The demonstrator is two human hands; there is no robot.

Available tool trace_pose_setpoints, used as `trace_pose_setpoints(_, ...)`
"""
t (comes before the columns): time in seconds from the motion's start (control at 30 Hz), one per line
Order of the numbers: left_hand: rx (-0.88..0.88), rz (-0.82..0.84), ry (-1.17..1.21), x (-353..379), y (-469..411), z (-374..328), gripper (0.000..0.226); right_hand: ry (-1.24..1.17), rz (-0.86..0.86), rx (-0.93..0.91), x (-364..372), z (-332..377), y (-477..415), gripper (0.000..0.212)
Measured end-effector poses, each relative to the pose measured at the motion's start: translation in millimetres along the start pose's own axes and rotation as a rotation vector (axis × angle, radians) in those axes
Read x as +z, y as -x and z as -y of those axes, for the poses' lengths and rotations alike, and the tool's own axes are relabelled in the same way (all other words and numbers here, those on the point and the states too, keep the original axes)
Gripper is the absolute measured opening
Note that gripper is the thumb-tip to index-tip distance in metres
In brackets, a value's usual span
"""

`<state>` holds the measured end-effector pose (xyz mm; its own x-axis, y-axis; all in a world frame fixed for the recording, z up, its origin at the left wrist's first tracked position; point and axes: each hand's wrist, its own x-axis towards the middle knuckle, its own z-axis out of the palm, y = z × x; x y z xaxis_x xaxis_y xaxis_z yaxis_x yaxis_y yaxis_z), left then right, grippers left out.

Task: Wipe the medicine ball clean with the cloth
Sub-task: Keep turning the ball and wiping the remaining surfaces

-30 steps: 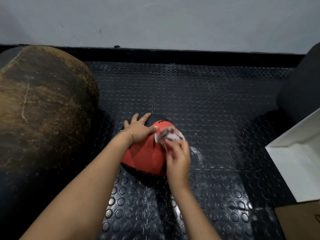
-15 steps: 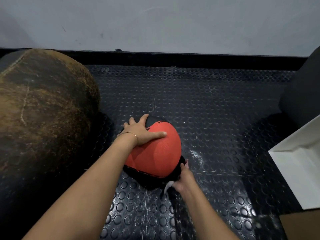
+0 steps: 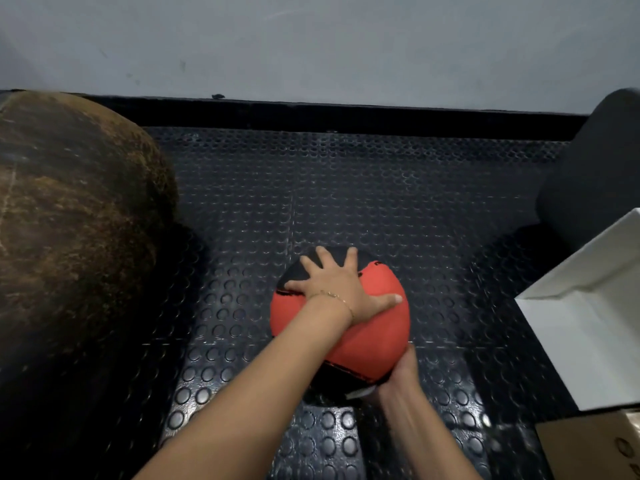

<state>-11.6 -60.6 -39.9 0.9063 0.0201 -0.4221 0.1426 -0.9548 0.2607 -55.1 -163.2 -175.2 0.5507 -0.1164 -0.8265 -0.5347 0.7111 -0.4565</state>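
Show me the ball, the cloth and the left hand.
ball [image 3: 375, 337]: head view, red panel below the thumb.
cloth [image 3: 358, 393]: head view, white edge under the ball.
left hand [image 3: 334, 289]: head view, back of the hand.

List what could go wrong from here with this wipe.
1. The ball is steadied only by the left hand lying flat on top. Pressure from the right hand, low on the near side, could roll it away.
2. Only a sliver of cloth shows under the ball. It may get pinched against the studded mat or slip from the hand.
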Motion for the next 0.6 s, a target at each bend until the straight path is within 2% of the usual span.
trace_pose_setpoints(0.13, 0.034, 0.005, 0.405, 22.7, -1.0, 16.3, 0.114, 0.152, -0.157, -0.416, -19.0, 53.9, 3.5, 0.047)
trace_pose_setpoints(0.2, 0.047, 0.047, 0.673, 32.9, -0.8, 33.1, 0.119, 0.383, -0.237, -0.656, -17.8, 73.6, 14.5, 0.043)
trace_pose_setpoints(0.27, 0.028, 0.164, 0.819, 34.5, 2.8, 50.6, 0.125, 0.645, -0.289, -0.786, -10.4, 80.0, 32.5, 0.041)
trace_pose_setpoints(0.33, 0.030, 0.247, 0.797, 26.7, 9.5, 65.8, 0.125, 0.793, -0.295, -0.838, -0.6, 69.5, 49.7, 0.041)
trace_pose_setpoints(0.43, 0.063, 0.224, 0.638, 14.2, 14.6, 80.6, 0.146, 0.969, -0.276, -0.954, 6.9, 34.0, 72.8, 0.040)
trace_pose_setpoints(0.53, 0.037, 0.144, 0.535, 22.7, 28.2, 86.7, 0.138, 1.106, -0.187, -1.096, 11.6, 23.1, 82.7, 0.034)
trace_pose_setpoints(0.6, 0.023, 0.064, 0.585, 31.6, 35.2, 94.8, 0.134, 1.108, -0.081, -1.060, 27.7, 34.5, 79.2, 0.031)
